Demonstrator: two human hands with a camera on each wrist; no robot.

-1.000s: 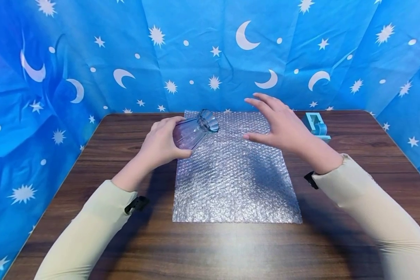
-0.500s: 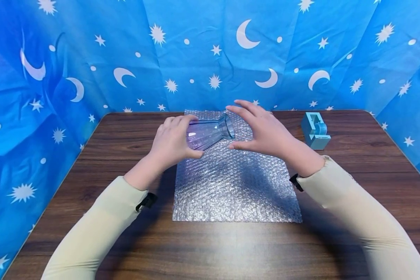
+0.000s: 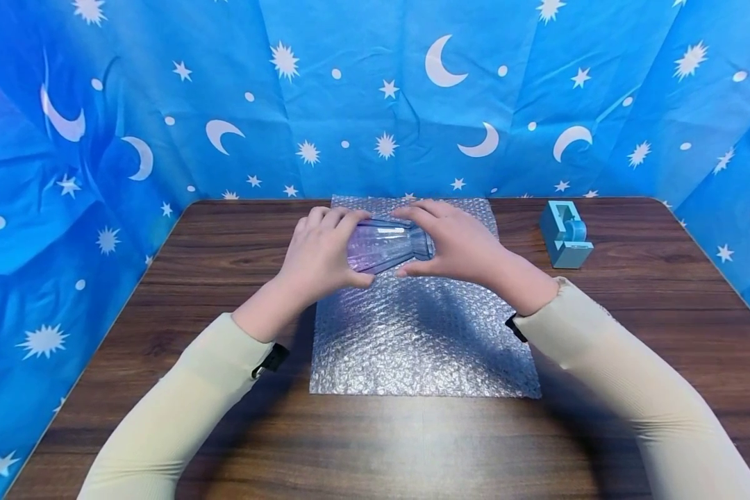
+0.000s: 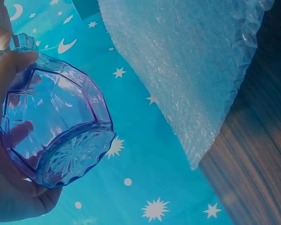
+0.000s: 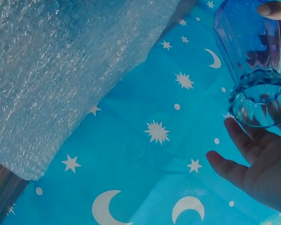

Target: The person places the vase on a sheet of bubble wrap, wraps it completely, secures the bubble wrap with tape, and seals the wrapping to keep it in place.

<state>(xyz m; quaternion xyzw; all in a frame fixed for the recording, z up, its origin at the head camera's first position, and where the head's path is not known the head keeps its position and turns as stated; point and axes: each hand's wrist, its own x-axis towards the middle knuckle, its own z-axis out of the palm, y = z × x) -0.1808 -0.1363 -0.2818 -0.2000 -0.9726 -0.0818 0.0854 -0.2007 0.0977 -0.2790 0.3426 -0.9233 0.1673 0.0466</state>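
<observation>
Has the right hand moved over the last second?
Yes. The right hand has moved left, away from the tape dispenser at the table's right, and now touches the glass over the bubble wrap.

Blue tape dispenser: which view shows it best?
Head view: the blue plastic tape dispenser stands whole on the wooden table, right of the bubble wrap sheet. Left wrist view catches perhaps a corner; right wrist view shows none.

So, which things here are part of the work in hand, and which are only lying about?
In use:
- faceted blue-violet drinking glass, held on its side by left hand and right hand
- clear bubble-wrap sheet, spread flat under the glass

Lying about:
- light blue tape dispenser, untouched, right of the sheet
- dark wooden table
- starry blue backdrop cloth
</observation>
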